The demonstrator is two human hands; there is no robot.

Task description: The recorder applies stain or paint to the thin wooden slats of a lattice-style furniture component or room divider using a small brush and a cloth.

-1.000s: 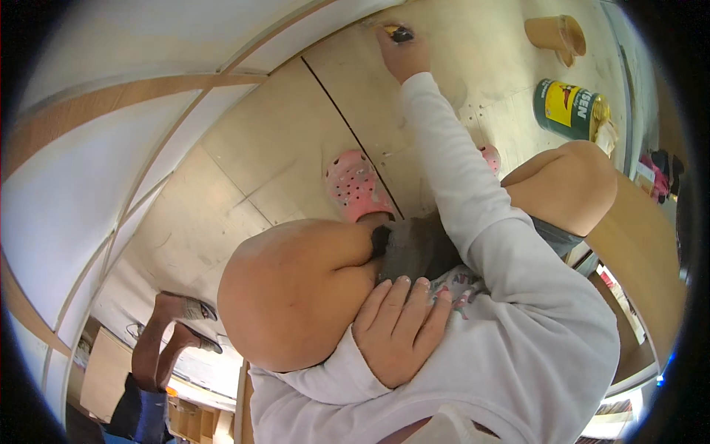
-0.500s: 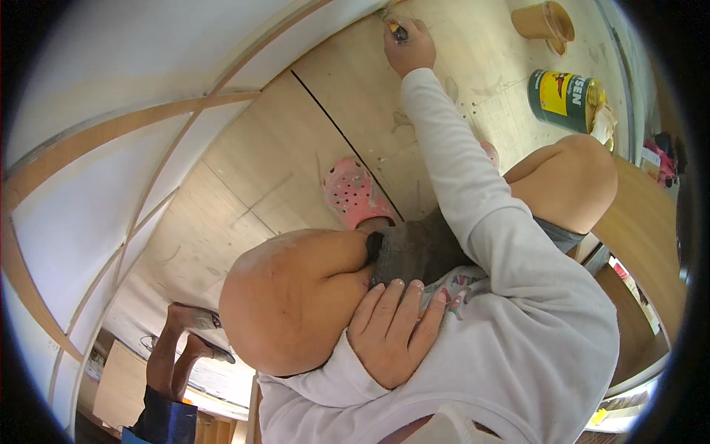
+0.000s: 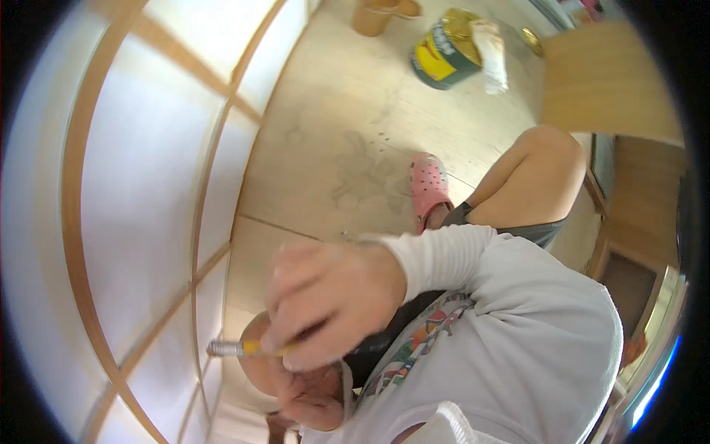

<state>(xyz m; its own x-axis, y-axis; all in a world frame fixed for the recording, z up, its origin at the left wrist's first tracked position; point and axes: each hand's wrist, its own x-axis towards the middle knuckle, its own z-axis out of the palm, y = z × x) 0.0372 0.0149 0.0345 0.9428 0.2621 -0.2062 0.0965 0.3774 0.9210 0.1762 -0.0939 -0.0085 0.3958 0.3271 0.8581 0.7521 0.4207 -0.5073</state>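
Gripping a yellow pencil [image 3: 244,348] with a metal end cap, the right hand [image 3: 333,300] sits at centre frame, blurred, its fingers curled tight round the yellow shaft. The pencil's long axis runs nearly level across the picture — the silvery cap points toward the left of the frame, jutting out past the knuckles, while the rest of the shaft is buried in the fist, so its other end cannot be seen. That cap end lies just in front of a pale translucent panel with curved wooden ribs [image 3: 140,222], which fills the left half of the frame; whether it touches a rib is not clear.

The left hand [image 3: 307,396] lies directly below the right, low in the frame, fingers loosely bent and resting against a bare knee [image 3: 255,355]; it holds nothing that shows. Of the two, the right is the one with the pencil, and the left is close underneath it.

Well apart, at the upper middle of the frame, a yellow-and-green can [image 3: 444,52] lies on the plywood floor [image 3: 333,140], with a wooden cup [image 3: 370,16] beside it — and a pink clog [image 3: 429,185] stands nearer the person's other knee.
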